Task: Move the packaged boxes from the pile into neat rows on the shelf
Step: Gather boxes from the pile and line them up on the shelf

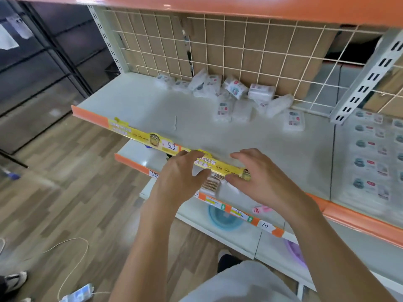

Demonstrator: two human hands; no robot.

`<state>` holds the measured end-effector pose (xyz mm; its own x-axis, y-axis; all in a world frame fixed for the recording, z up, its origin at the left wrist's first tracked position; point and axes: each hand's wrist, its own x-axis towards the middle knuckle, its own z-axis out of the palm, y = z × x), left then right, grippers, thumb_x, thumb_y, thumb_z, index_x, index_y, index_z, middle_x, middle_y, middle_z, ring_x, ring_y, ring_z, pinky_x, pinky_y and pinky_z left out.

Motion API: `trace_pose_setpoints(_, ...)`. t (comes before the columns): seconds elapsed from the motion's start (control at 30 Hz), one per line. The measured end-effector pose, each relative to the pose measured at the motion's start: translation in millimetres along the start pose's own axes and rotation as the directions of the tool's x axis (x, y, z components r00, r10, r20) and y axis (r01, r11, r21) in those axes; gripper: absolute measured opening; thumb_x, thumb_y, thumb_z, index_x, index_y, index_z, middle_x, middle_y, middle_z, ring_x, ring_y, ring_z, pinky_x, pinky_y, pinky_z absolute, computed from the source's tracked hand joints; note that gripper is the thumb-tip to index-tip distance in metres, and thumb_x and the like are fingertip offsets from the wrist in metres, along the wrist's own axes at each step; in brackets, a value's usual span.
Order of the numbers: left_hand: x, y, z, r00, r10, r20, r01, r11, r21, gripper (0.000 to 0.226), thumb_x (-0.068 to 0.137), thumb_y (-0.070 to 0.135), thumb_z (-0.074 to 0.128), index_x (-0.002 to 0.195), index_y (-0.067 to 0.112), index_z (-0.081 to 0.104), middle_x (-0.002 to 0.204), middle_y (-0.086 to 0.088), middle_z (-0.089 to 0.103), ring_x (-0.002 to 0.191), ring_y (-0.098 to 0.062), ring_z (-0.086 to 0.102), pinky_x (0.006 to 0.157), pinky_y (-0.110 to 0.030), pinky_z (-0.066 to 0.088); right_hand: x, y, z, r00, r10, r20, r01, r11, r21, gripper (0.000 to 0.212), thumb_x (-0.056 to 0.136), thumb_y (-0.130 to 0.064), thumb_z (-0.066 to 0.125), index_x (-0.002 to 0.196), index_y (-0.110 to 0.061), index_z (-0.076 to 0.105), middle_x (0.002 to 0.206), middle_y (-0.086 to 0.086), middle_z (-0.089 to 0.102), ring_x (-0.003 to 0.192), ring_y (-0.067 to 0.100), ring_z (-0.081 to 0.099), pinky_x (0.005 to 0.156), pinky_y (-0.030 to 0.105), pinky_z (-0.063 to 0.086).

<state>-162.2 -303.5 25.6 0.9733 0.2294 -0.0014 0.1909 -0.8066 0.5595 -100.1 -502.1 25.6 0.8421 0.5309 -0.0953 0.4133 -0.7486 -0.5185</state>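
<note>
A loose pile of white packaged boxes (231,94) lies at the back of the pale shelf (141,105), against the wire grid. At the shelf's front edge, one clear pack of cotton swabs (211,184) hangs, blurred, between my two thumbs. My left hand (178,177) is on its left with fingers stretched over the yellow price strip (139,132). My right hand (261,173) is on its right, fingers spread and fairly straight. How firmly either hand holds the pack is unclear.
The neighbouring shelf section (340,171) on the right holds neat rows of the same packs (370,162). Cardboard cartons (239,44) stand behind the grid. Lower shelves hold a blue basin (224,216) and a purple one (294,251). A white cable (74,258) lies on the wood floor.
</note>
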Motion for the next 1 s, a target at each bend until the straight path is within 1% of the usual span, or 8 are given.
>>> trace_pose_setpoints(0.13,38.9,-16.2,0.3,1.0,0.001,0.021,-0.001,1.0,-0.005,0.045,0.09,0.036,0.069,0.133,0.024,0.06,0.119,-0.002,0.062,0.105,-0.023,0.062,0.09,-0.028,0.045,41.7,-3.1,0.1,0.999,0.036,0.01,-0.036,0.999,0.0,0.06,0.093,-0.038,0.065,0.146,-0.017,0.047,0.146,0.007,0.044,0.136,0.023,0.042,0.108,0.022,0.024)
trace_pose_setpoints(0.33,100.2,-26.2,4.4,0.999,0.035,0.036,-0.034,0.999,-0.024,0.046,0.09,0.034,0.068,0.134,0.021,0.059,0.119,-0.007,0.062,0.111,-0.026,0.061,0.092,-0.034,0.049,98.9,11.2,-4.6,0.986,0.16,-0.049,-0.16,0.987,0.016,0.06,0.093,-0.036,0.065,0.146,-0.018,0.046,0.147,0.006,0.041,0.137,0.024,0.04,0.111,0.026,0.025)
trace_pose_setpoints(0.43,127.3,-30.3,9.9,0.996,0.07,0.046,-0.069,0.997,-0.026,0.048,0.091,0.033,0.067,0.136,0.02,0.057,0.122,-0.011,0.06,0.113,-0.031,0.06,0.097,-0.041,0.048,125.9,19.0,-4.0,0.973,0.196,-0.122,-0.197,0.98,0.009,0.062,0.093,-0.035,0.064,0.149,-0.019,0.042,0.15,0.008,0.038,0.139,0.028,0.038,0.114,0.032,0.027)
trace_pose_setpoints(0.5,142.5,-30.9,12.4,0.993,0.104,0.061,-0.102,0.994,-0.025,0.05,0.091,0.032,0.067,0.138,0.019,0.056,0.125,-0.012,0.058,0.113,-0.034,0.059,0.098,-0.041,0.047,140.1,21.4,-2.1,0.959,0.23,-0.163,-0.231,0.973,0.012,0.065,0.094,-0.034,0.063,0.152,-0.018,0.037,0.153,0.012,0.035,0.141,0.031,0.034,0.116,0.034,0.025)
trace_pose_setpoints(0.67,183.2,-33.9,18.4,0.951,0.266,0.154,-0.275,0.961,0.039,0.057,0.093,0.033,0.064,0.146,0.023,0.047,0.138,-0.009,0.051,0.12,-0.033,0.053,0.103,-0.041,0.044,175.2,21.9,7.6,0.925,0.299,-0.236,-0.316,0.948,-0.036,0.069,0.099,-0.032,0.054,0.158,-0.024,0.022,0.165,0.019,0.012,0.15,0.039,0.017,0.119,0.046,0.021)
trace_pose_setpoints(0.8,206.7,-38.0,25.8,0.893,0.395,0.216,-0.412,0.911,0.035,0.062,0.093,0.029,0.063,0.151,0.025,0.04,0.155,-0.003,0.039,0.136,-0.03,0.042,0.108,-0.045,0.041,184.5,20.3,18.3,0.909,0.384,-0.16,-0.398,0.915,-0.068,0.06,0.101,-0.03,0.041,0.157,-0.038,0.021,0.168,0.007,0.0,0.153,0.035,0.008,0.121,0.05,0.019)
trace_pose_setpoints(0.9,219.7,-41.7,32.9,0.838,0.479,0.26,-0.508,0.859,0.054,0.068,0.093,0.033,0.063,0.153,0.02,0.035,0.163,-0.001,0.027,0.147,-0.026,0.03,0.111,-0.047,0.04,178.3,13.1,24.0,0.871,0.443,-0.21,-0.452,0.892,0.009,0.059,0.098,-0.03,0.045,0.154,-0.041,0.03,0.168,0.002,0.008,0.149,0.034,0.02,0.117,0.048,0.026)
trace_pose_setpoints(1.0,220.4,-42.1,35.4,0.822,0.467,0.326,-0.517,0.852,0.081,0.07,0.094,0.035,0.062,0.155,0.019,0.03,0.164,0.001,0.025,0.145,-0.027,0.03,0.111,-0.046,0.04,167.8,8.8,32.9,0.81,0.48,-0.336,-0.493,0.868,0.052,0.054,0.091,-0.027,0.057,0.144,-0.032,0.047,0.163,0.005,0.027,0.137,0.04,0.04,0.108,0.047,0.039)
